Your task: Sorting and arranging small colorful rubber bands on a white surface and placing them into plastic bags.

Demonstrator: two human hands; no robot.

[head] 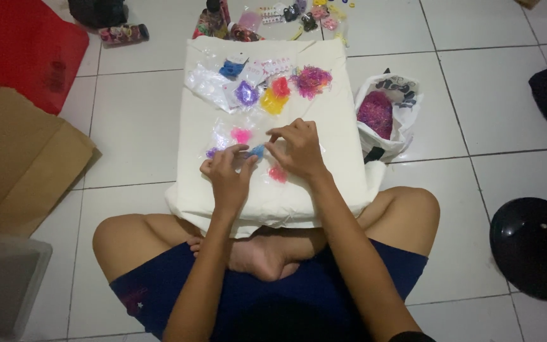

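Note:
My left hand (228, 170) and my right hand (297, 149) meet over a white cushion (343, 171) on my crossed legs. Between their fingertips is a small clear packet of blue rubber bands (256, 151), pinched from both sides. Beside the hands lie other small clear packets: pink (242, 135), purple (212, 152) and red-pink (278, 173). Further back on the cushion are loose piles of tiny bands in purple (246, 93), yellow (273, 103), orange-red (281, 86) and magenta (312, 80), plus a blue pile (230, 68).
A white plastic bag (400, 136) holding magenta bands stands right of the cushion. Cardboard (20, 152) and a red cloth (20, 44) lie at left. Hair accessories (299, 16) are strewn beyond the cushion. A black round object (530, 247) sits at right on the tiled floor.

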